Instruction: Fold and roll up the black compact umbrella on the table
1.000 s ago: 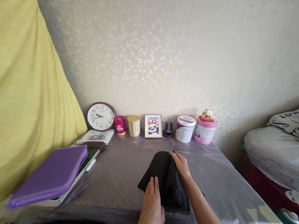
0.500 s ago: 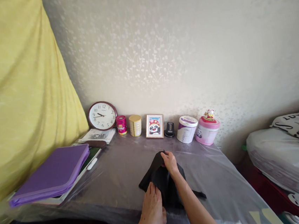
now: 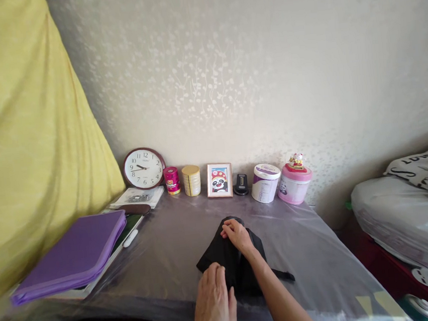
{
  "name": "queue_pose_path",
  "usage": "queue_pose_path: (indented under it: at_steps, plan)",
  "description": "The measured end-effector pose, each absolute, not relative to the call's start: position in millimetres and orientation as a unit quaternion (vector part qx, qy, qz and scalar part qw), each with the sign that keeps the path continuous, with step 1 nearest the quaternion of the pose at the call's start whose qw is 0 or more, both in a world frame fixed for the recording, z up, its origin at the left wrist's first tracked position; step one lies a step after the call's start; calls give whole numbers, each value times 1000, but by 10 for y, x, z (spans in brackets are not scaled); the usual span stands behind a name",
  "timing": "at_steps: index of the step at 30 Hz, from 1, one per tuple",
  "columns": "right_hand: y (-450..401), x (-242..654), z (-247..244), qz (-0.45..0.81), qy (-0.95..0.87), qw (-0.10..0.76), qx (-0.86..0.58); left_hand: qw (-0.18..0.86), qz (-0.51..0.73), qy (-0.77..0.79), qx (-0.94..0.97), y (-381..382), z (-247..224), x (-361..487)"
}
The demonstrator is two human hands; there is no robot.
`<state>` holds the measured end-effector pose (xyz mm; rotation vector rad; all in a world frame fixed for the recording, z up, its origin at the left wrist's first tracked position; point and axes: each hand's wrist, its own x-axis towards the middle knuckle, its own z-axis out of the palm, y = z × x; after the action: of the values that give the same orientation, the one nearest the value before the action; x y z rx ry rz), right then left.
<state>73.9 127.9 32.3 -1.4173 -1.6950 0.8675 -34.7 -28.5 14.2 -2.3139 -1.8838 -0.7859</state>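
A black cloth item (image 3: 220, 248) lies bunched near the table's front edge, its folds raised in the middle. A narrow black strap (image 3: 284, 275) sticks out from it to the right; what kind of article this is I cannot make out. My left hand (image 3: 213, 294) is at its near left side, fingers curled together against the cloth. On the upper part, my right hand (image 3: 237, 235) has its fingers bent and closed on the fabric. The fingertips of both hands are partly hidden.
A purple folder (image 3: 74, 249) lies on a stack at the left. Along the wall stand a clock (image 3: 144, 168), a pink tin (image 3: 171, 179), a yellow canister (image 3: 192, 180), a panda picture frame (image 3: 219, 180), a black device (image 3: 241, 184), a white tub (image 3: 265, 183) and a pink tub (image 3: 294, 184).
My right hand has shifted slightly left and down from the cloth's top tip, which now lies flatter. My left hand has moved a little toward me and turned. The view has tilted slightly.
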Motion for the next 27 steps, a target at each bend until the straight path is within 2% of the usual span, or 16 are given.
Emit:
queue_pose_path:
  at_steps: [4, 8, 18, 22, 27]
  plan:
    - [1190, 744, 364, 330, -701, 355, -523, 50, -268, -565, -779, -163, 217, -162]
    - [1132, 762, 373, 320, -735, 332, -498, 50, -221, -595, -771, 5, 26, -91]
    - [609, 969, 245, 189, -833, 375, -361, -57, -133, -626, -766, -31, -126, -129]
    - [784, 1039, 114, 123, -854, 351, -365, -83, -130, -622, -767, -26, -133, -155]
    - [1183, 1048, 53, 78, -849, 324, -409, -93, -69, -647, -754, -12, -34, -146]
